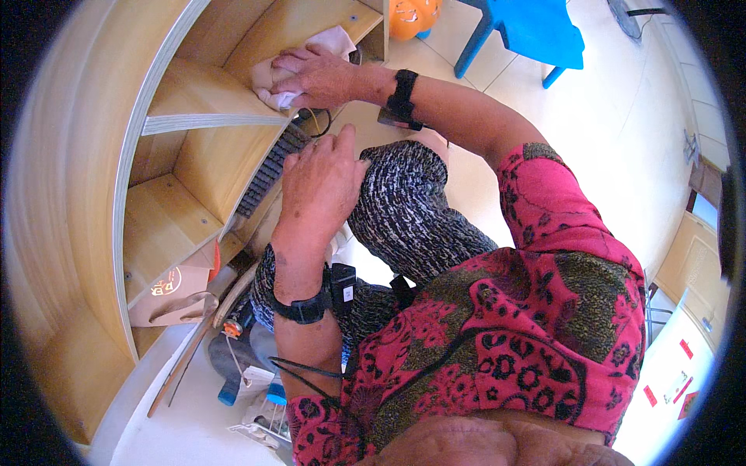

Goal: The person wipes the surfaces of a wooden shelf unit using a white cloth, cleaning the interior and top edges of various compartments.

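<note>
My right hand (320,78) presses a crumpled white cloth (335,41) against a light wood-grain panel of a shelf unit (198,87). Its fingers are spread over the cloth, and part of the cloth bunches below them. My left hand (323,180) hovers beside the shelf's edge, near my knee in patterned trousers (402,192). The fingers there are loosely bent, with the index finger and thumb apart, and no object shows in them. The palm faces away from view. The shelf compartments beside my hands have bare boards with small screw fittings.
A paper bag (175,297) with printed writing stands by the lower compartment. Close to it lie a thin wooden stick (178,367) and a grey-blue item (227,373). A dark ribbed mat (271,169) shows behind the shelf. A blue plastic chair (536,35) and an orange object (411,17) are farther off.
</note>
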{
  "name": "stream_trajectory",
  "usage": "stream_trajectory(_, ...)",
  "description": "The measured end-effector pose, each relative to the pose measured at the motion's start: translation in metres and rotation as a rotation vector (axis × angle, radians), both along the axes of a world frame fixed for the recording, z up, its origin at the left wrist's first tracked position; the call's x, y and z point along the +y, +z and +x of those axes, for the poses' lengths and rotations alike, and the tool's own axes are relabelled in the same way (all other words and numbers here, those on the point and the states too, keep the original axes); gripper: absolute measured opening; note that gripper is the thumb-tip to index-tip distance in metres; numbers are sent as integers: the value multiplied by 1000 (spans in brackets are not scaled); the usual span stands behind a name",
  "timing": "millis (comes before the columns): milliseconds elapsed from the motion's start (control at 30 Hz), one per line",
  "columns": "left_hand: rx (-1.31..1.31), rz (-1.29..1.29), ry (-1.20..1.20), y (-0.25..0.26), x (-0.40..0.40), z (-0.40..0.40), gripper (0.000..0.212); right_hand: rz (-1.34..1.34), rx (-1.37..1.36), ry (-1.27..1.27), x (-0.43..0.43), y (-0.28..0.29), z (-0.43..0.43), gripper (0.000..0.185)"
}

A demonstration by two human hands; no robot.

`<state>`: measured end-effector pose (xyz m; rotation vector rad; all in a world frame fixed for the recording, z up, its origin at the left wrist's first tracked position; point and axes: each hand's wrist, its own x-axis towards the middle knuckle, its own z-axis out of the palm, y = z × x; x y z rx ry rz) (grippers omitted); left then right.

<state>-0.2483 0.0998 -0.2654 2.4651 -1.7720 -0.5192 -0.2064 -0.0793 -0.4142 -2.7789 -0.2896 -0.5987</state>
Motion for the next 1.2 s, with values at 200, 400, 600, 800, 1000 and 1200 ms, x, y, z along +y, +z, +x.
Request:
stream_trajectory(200,7,47,18,-1,-2,4,42,-51,32,-116,3,0,46,45)
stream_trajectory(400,29,-2,16,1,-1,5,42,-96,42,-214,-1,-6,98,39)
stream_trajectory(600,14,51,12,2,-4,7,40,-62,277,-287,7,8,111,45)
stream_trajectory(800,22,41,16,1,-5,10,40,-37,163,-217,7,0,72,48)
stream_trajectory(1000,20,29,31,0,-4,9,39,40,113,-46,5,7,-6,40)
stream_trajectory(1200,36,49,26,-1,-2,6,37,22,99,-56,-20,7,-32,41)
